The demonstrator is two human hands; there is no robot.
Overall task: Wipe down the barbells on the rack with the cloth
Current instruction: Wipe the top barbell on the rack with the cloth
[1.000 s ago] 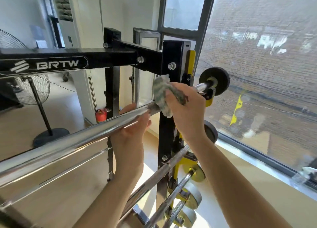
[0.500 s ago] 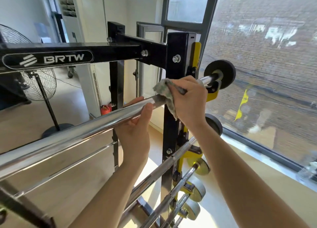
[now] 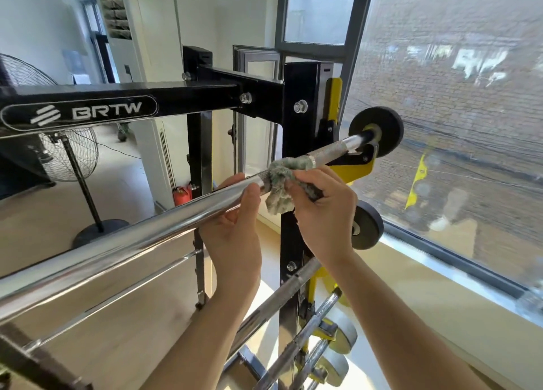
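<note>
Grips top barbell (image 3: 147, 231) with left hand (image 3: 235, 240), pinches cloth (image 3: 279, 181) round it with right hand (image 3: 323, 213) — risks rolling it off the yellow hook (image 3: 357, 168) by tugging.

Daylight is pouring in through the window (image 3: 440, 125), glinting off the bar (image 3: 117, 243); edges are bending, the outside view is blurring.
</note>
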